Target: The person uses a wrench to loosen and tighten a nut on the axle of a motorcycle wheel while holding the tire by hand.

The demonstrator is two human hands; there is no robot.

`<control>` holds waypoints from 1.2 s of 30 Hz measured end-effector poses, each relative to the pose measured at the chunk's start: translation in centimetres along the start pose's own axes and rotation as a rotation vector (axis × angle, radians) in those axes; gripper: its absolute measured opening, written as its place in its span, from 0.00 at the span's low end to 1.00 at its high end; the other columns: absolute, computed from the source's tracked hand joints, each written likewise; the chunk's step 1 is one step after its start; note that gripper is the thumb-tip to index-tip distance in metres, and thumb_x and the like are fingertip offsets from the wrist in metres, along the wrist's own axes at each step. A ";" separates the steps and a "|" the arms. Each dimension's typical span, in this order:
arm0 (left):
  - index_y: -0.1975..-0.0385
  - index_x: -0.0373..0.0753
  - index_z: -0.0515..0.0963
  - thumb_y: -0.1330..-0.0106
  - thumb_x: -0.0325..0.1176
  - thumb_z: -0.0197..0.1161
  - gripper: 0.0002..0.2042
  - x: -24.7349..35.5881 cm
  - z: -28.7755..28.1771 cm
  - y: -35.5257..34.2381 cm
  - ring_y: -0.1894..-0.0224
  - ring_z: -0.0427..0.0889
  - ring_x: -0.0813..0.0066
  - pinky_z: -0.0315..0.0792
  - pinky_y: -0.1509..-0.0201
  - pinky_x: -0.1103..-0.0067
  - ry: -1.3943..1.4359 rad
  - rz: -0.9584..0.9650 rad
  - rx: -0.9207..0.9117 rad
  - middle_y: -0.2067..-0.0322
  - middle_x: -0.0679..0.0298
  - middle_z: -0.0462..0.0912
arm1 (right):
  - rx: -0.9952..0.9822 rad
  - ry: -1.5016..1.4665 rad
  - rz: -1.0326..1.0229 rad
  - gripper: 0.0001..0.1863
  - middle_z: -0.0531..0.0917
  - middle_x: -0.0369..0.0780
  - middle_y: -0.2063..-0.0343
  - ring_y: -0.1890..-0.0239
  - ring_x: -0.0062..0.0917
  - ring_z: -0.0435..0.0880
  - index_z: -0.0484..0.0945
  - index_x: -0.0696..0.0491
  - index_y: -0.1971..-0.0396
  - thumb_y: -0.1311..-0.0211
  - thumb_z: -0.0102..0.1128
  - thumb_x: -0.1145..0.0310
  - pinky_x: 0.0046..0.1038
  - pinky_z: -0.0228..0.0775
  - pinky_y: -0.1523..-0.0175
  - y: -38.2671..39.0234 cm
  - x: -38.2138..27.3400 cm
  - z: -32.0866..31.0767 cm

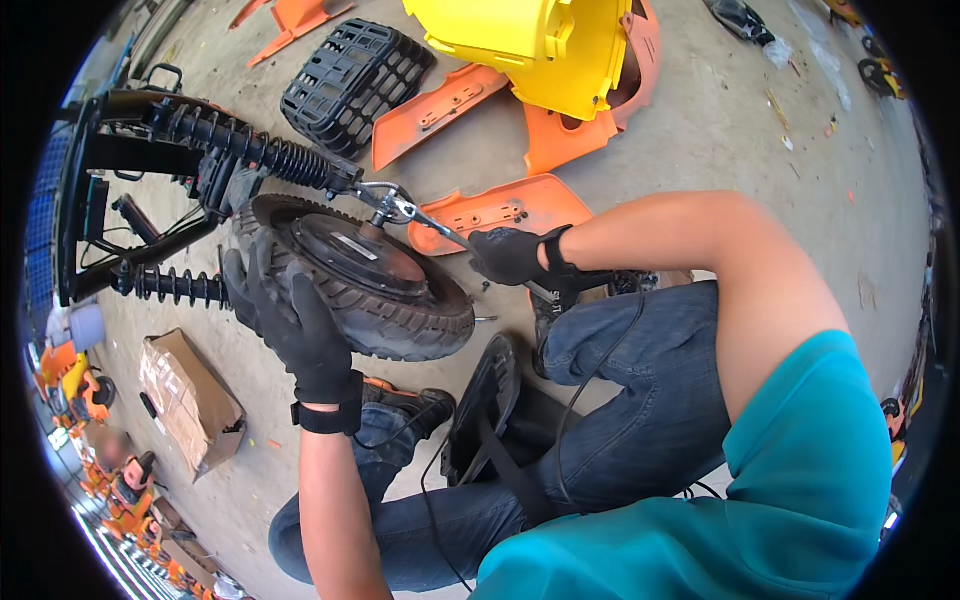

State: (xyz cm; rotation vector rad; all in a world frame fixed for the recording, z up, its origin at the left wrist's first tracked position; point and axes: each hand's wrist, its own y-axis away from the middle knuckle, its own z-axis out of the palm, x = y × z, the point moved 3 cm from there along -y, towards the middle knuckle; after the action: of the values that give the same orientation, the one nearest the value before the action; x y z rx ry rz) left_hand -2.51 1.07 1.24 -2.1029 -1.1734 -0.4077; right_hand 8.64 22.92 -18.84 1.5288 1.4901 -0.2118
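My left hand (292,318) in a black glove is curled over the side of a knobby black tyre (420,325), whose hub (355,265) has a dark disc face. My gloved right hand (505,255) grips a long metal wrench (445,232); its far end is at a fitting beside the axle, below a black coil-spring shock (260,150). A second shock (180,285) and the black frame (85,200) lie to the left. An orange panel (455,215) rests on the floor behind the wrench.
A black crate (345,80), yellow bodywork (500,35) and orange panels (430,120) lie ahead. A torn cardboard box (190,400) sits left; more orange vehicles (125,500) line the lower left edge. My feet and a black plastic piece (490,400) are below the wheel.
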 end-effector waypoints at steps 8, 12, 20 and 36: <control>0.37 0.35 0.69 0.27 0.34 0.51 0.21 0.9 -0.2 -0.1 0.29 0.56 0.51 0.49 0.27 0.60 -0.081 0.066 -0.012 0.34 0.46 0.62 | 0.159 0.005 -0.091 0.13 0.82 0.53 0.72 0.67 0.50 0.82 0.74 0.57 0.61 0.34 0.55 0.62 0.48 0.71 0.60 1.1 1.5 -3.6; 0.38 0.36 0.70 0.27 0.34 0.50 0.20 0.9 -0.4 -0.1 0.29 0.56 0.51 0.48 0.27 0.60 -0.103 0.075 -0.013 0.35 0.47 0.64 | 0.200 -0.034 -0.065 0.13 0.83 0.52 0.70 0.64 0.49 0.82 0.75 0.56 0.59 0.31 0.53 0.60 0.47 0.70 0.60 2.0 0.9 -6.1; 0.37 0.38 0.70 0.32 0.35 0.54 0.23 0.6 -0.4 -0.1 0.31 0.55 0.49 0.48 0.28 0.59 -0.087 0.065 0.000 0.35 0.44 0.61 | 0.286 0.220 -0.118 0.15 0.83 0.53 0.69 0.63 0.50 0.83 0.74 0.57 0.57 0.34 0.57 0.60 0.48 0.72 0.57 3.6 -2.1 -9.6; 0.36 0.42 0.70 0.34 0.38 0.57 0.25 0.0 -0.5 0.3 0.29 0.53 0.48 0.45 0.27 0.57 -0.104 0.008 0.017 0.33 0.43 0.58 | 0.401 0.684 -0.408 0.18 0.82 0.45 0.71 0.69 0.40 0.83 0.77 0.56 0.54 0.44 0.62 0.66 0.42 0.73 0.66 3.8 -5.6 -12.7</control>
State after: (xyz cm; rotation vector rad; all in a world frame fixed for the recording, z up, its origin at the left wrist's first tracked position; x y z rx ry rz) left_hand -2.22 0.66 1.49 -2.1351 -1.2230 -0.2867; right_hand 4.45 28.78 -6.38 1.6825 2.4228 -0.2490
